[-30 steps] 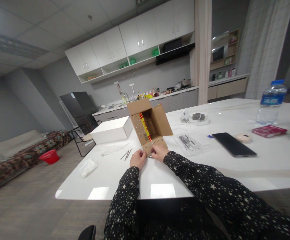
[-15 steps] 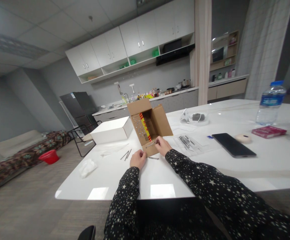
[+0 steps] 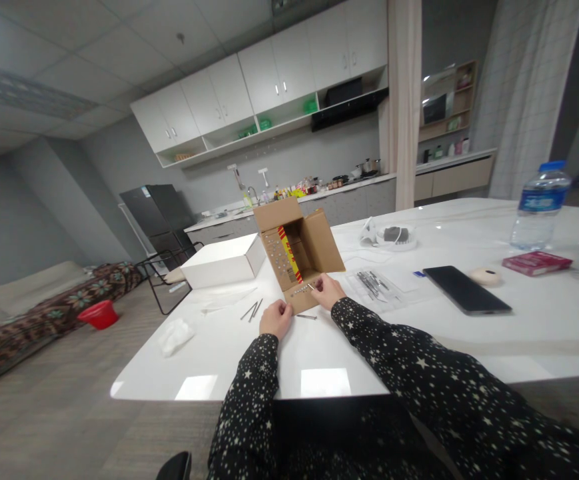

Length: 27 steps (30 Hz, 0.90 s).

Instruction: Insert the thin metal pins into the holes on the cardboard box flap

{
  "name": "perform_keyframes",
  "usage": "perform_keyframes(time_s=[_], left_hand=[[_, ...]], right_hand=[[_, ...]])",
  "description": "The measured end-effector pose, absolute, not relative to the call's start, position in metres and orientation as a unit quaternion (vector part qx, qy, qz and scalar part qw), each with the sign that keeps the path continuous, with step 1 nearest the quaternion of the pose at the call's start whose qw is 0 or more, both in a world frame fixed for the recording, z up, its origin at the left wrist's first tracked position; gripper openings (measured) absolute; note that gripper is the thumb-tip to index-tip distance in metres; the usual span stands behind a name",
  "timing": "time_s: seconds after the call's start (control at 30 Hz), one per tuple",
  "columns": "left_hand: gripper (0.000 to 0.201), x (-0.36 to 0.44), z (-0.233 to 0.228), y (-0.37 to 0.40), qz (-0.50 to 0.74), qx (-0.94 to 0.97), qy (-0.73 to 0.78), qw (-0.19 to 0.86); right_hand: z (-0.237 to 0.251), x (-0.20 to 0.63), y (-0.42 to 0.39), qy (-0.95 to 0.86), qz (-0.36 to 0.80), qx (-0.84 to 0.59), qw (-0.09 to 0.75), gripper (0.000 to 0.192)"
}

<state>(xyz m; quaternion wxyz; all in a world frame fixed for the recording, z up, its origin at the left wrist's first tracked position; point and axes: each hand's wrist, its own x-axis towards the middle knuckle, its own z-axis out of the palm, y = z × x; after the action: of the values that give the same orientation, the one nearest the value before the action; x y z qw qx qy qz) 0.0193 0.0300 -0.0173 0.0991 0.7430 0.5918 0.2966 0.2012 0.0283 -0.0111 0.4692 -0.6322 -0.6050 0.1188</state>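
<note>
An open brown cardboard box (image 3: 314, 247) lies on its side on the white table (image 3: 519, 327), its flaps studded with several small metal screws. My right hand (image 3: 327, 291) pinches a thin metal screw at the box's lower flap (image 3: 299, 300). My left hand (image 3: 276, 318) rests on the table just left of that flap, fingers curled; whether it holds anything is hidden. One loose screw (image 3: 307, 317) lies on the table between my hands. Two more screws (image 3: 252, 310) lie further left.
A white box (image 3: 222, 261) stands left of the cardboard box, a crumpled tissue (image 3: 176, 335) near the table's left corner. A clear packet of metal parts (image 3: 374, 283), a black phone (image 3: 466, 289), a red booklet (image 3: 536, 261) and a water bottle (image 3: 540, 205) lie to the right.
My right hand has lifted from the table beside my left hand up to the box's lower flap, carrying a screw. A loose screw now shows between my hands. My left hand stayed put.
</note>
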Motion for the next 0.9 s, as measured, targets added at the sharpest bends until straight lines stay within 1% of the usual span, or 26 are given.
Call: perform_keyframes(time_s=[0.2, 0.9], left_hand=[[0.026, 0.0194, -0.0169, 0.0295, 0.297, 0.74, 0.594, 0.108], [0.027, 0.018, -0.0197, 0.0335, 0.296, 0.747, 0.587, 0.1]], right_hand=[[-0.0089, 0.2011, 0.0268, -0.605, 0.11, -0.637, 0.465, 0.014], [-0.0072, 0.2003, 0.0266, -0.608, 0.098, -0.615, 0.492, 0.012]])
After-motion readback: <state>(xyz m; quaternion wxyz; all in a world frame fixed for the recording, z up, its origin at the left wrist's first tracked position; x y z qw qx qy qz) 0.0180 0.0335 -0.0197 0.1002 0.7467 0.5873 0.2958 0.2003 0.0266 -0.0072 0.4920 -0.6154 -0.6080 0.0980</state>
